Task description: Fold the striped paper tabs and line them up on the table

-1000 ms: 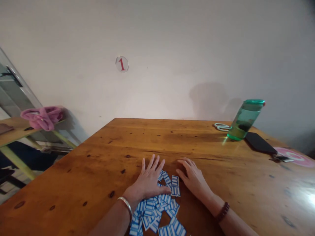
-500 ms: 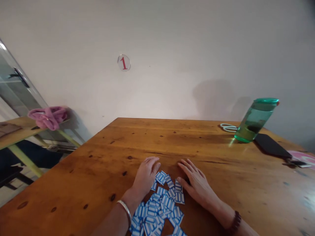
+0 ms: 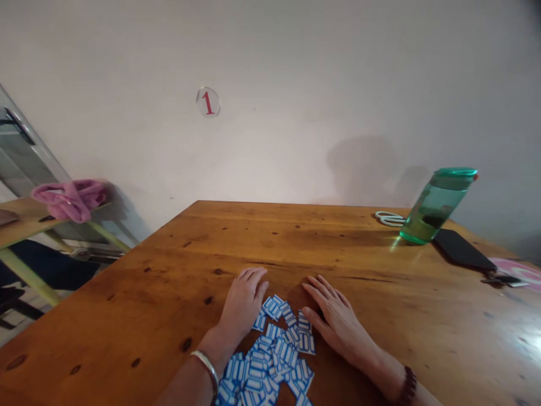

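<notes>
A loose, overlapping pile of small white cards with blue stripes (image 3: 273, 352) lies on the wooden table (image 3: 236, 237) in front of me. At the pile's upper left edge rests my left hand (image 3: 243, 301), fingers stretched forward and thumb beside the nearest cards. My right hand (image 3: 336, 316) lies flat on the pile's right side, its fingers spread and its thumb at the edge of a card. Neither hand holds anything. A silver bangle (image 3: 207, 366) is on the left wrist and a dark beaded bracelet (image 3: 408, 386) on the right.
Towards the back right stand a green water bottle (image 3: 437, 206), a white coiled cable (image 3: 389, 219), a black phone-like slab (image 3: 465, 250) and a pink round item (image 3: 513, 269). A pink fluffy cloth (image 3: 71, 198) lies on another table at left. The wall (image 3: 296, 113) borders the table's far edge.
My left hand has shifted slightly left, away from the cards, widening the space between my hands. The right hand has barely moved. The view has turned a little.
</notes>
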`<state>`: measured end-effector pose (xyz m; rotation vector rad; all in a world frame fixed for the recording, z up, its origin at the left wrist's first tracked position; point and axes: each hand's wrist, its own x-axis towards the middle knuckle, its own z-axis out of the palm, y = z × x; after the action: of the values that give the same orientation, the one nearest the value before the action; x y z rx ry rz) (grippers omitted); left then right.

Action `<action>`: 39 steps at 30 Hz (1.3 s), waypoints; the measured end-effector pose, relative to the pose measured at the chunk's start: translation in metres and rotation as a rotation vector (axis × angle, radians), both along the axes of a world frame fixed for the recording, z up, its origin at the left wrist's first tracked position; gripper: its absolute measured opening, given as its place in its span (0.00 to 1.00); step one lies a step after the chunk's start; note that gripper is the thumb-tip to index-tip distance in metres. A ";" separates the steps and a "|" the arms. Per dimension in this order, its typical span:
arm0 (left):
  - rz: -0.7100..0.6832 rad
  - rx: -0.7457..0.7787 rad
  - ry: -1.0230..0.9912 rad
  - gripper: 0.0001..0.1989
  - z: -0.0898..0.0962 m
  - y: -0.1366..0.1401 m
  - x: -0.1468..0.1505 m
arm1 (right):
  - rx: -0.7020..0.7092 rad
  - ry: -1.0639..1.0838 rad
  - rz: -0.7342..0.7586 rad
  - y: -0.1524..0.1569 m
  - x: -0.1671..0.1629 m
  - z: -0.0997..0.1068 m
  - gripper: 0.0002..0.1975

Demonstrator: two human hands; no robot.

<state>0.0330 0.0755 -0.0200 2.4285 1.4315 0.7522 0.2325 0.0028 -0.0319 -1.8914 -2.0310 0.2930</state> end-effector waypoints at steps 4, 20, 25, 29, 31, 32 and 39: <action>0.054 -0.081 0.288 0.27 -0.003 -0.003 0.002 | -0.034 -0.020 0.010 -0.002 0.000 0.003 0.28; -0.047 -0.061 0.135 0.25 -0.002 -0.018 0.014 | 0.056 -0.035 -0.019 0.004 0.004 -0.011 0.22; -0.085 0.021 -0.080 0.19 -0.004 -0.014 0.011 | 0.193 0.061 -0.006 0.006 0.007 -0.017 0.18; -0.063 0.025 -0.304 0.16 -0.004 -0.008 0.007 | 0.264 0.129 0.040 0.004 0.008 -0.015 0.13; -0.006 0.004 -0.432 0.15 -0.003 -0.003 0.005 | 0.266 0.142 0.051 0.003 0.007 -0.011 0.11; 0.028 -0.018 -0.499 0.14 -0.002 -0.001 0.004 | 0.258 0.139 0.054 0.002 0.006 -0.009 0.11; 0.052 -0.347 -0.987 0.13 0.010 -0.019 0.020 | 0.160 0.075 0.055 -0.002 0.003 0.001 0.11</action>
<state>0.0532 0.0563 -0.0104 1.3922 1.0660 1.3152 0.2359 0.0004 -0.0314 -1.7059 -1.9966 0.2046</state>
